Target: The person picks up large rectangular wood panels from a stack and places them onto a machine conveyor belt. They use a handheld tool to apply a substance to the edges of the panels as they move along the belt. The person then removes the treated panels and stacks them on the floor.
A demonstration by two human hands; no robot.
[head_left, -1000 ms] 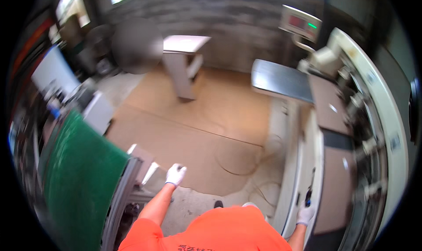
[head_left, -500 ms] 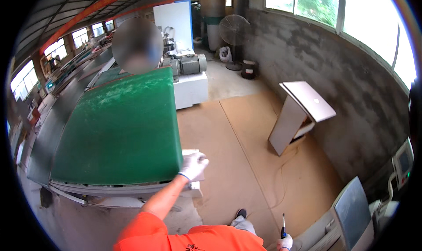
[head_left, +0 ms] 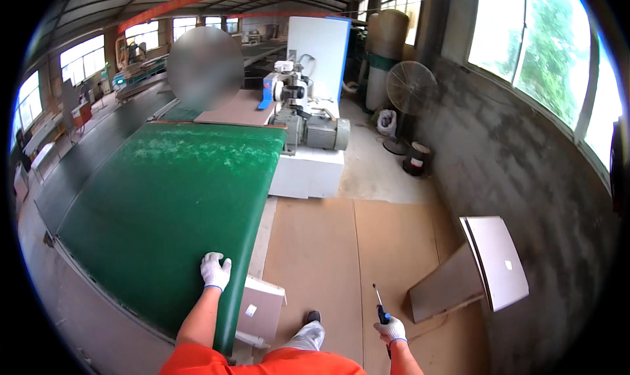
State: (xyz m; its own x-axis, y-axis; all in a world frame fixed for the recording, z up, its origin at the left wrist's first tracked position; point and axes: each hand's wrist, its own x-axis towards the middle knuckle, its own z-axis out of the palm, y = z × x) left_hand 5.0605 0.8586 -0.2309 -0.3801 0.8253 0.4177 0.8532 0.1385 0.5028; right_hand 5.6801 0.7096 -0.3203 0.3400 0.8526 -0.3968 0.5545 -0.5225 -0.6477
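Note:
My left hand (head_left: 215,271), in a white knit glove, rests palm down on a wide green conveyor belt (head_left: 164,198), near its right edge. Its fingers are partly spread and nothing shows in them. In my gloved right hand (head_left: 392,330), closed round its handle, is a slim blue and black air blow gun (head_left: 382,314), its thin metal nozzle pointing forward. Below the belt's right edge stands a pale board piece (head_left: 262,307) with a white label.
At right, a cabinet-like piece (head_left: 446,280) with a pale panel (head_left: 502,263) stands by the grey wall. Brown sheets (head_left: 315,243) cover the floor. Ahead are a machine with a motor (head_left: 327,133), a brown panel (head_left: 233,109), a standing fan (head_left: 411,89) and a person with a blurred head.
The view has swung, raising the horizon. My left hand has moved from the belt's side edge onto its top. My right hand has come further into view with the blow gun.

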